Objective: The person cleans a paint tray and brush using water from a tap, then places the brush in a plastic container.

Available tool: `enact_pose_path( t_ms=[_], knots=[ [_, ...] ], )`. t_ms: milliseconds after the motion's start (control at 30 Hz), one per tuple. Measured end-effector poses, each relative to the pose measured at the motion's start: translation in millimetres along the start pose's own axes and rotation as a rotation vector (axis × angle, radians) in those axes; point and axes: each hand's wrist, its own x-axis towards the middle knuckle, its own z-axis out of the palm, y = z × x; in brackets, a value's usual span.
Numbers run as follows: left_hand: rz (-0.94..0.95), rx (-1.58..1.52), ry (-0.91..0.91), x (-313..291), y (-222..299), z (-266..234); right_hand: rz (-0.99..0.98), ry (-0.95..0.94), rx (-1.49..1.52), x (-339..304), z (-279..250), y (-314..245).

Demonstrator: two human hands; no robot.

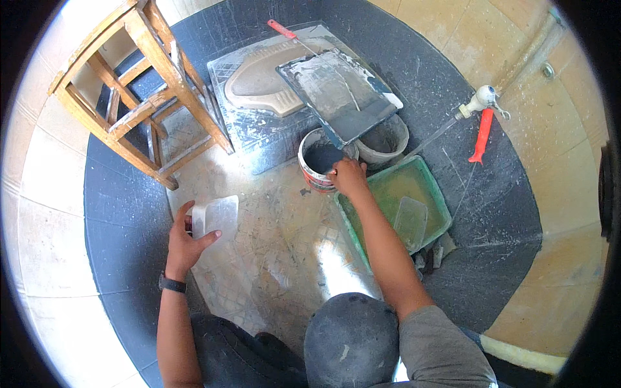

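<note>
My left hand point(183, 242), with a dark band on its wrist, grips a translucent plastic container point(220, 215) by its side, thumb along the near edge. The container is tilted above the floor. My right hand point(350, 176) is closed at the near right rim of a white bucket point(310, 173) that holds dark grey liquid. Its fingertips are partly hidden, and I cannot make out what they hold. Behind that hand stands a second bucket point(389, 154). A green basin point(440, 194) of murky water lies under my right forearm, with a clear plastic container point(411, 226) in it.
A paint tray point(352, 123) lies across the buckets' far side, near a beige shoe-sole-shaped slab point(259, 81) on a board point(223, 68). A red-handled tool point(283, 29) lies beyond. At left stands a wooden stool point(152, 107). A tap point(482, 98) with a red handle point(480, 136) is right.
</note>
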Motion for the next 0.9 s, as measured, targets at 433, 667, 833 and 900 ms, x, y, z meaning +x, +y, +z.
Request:
enact_pose_path(
  t_ms=[433,667,833,900],
  knots=[
    [0.018,-0.069,-0.027,3.4,8.7,10.7,0.683,0.297,1.626,-138.8,-19.3,65.6],
    [-0.002,-0.073,-0.071,4.2,9.3,20.2,-0.077,0.28,0.456,-21.5,-43.6,5.7],
    [-0.025,-0.066,-0.048,1.1,8.2,15.1,-0.122,-0.417,0.077,78.3,25.9,-33.9],
    [-0.044,-0.039,-0.044,-3.2,11.6,7.3,0.019,-0.497,0.106,95.7,51.7,-33.2]
  ],
)
